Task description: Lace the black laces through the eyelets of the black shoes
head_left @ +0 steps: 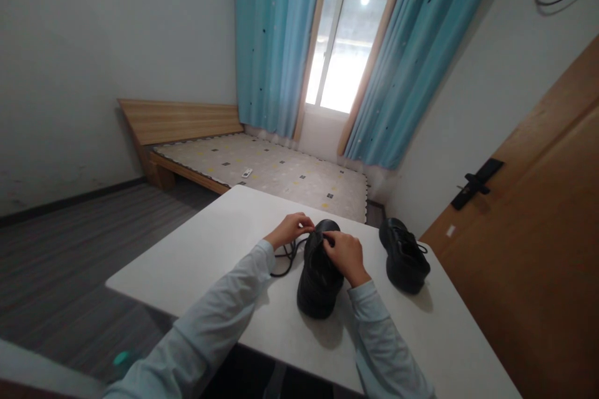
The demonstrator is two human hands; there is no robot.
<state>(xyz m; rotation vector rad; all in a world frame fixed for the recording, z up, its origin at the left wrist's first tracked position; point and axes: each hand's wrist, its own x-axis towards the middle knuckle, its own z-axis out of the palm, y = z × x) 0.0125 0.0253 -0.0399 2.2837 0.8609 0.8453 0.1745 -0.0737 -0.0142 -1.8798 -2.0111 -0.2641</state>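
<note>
A black shoe (pixel 319 290) stands on the white table in front of me, toe pointing away. Its loose black shoelace (pixel 289 262) trails in curves over the tabletop on the left side. Thumb and forefinger of my left hand (pixel 292 229) are pinched together at the shoe's left upper edge, seemingly on the lace; the tip itself is too small to see. From the right, my right hand (pixel 347 255) grips the shoe's upper near the lacing, fingers closed. To the right lies a second black shoe (pixel 406 265) with a lace loop showing, touched by neither hand.
The white table (pixel 210 243) has rounded corners. Beyond it is a bed with a patterned mattress (pixel 290 177) and a small white remote (pixel 247 173) on top. A wooden door (pixel 528 249) is close on the right. Blue curtains (pixel 281 43) flank the window.
</note>
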